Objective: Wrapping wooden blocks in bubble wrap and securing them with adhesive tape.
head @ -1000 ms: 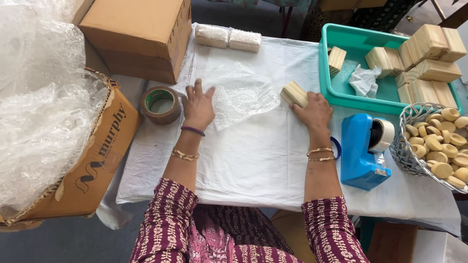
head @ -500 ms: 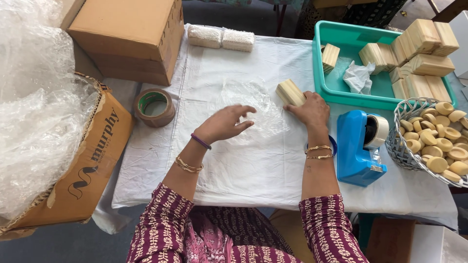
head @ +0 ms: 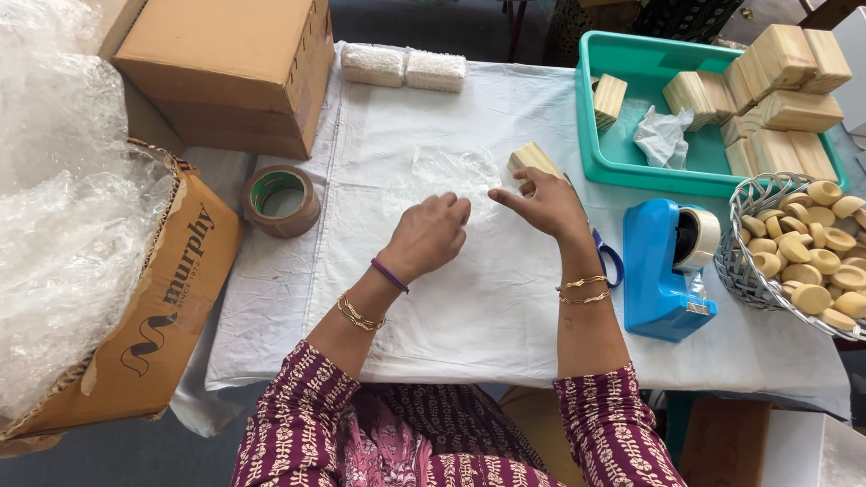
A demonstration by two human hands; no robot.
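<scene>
Both hands touch clear wrap beside a wooden block.

Packing workshop, cardboard boxes, tape dispenser, bubble wrap

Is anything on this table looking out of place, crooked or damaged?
Little stands out. The white tissue lies crumpled in the teal tray among neat wooden blocks. Scissors are half hidden under the right hand.

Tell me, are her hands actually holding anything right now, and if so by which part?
Nothing is lifted. The left hand presses its fingers on the clear plastic sheet near its front edge; the right hand rests beside the wooden block, not gripping it.
</scene>
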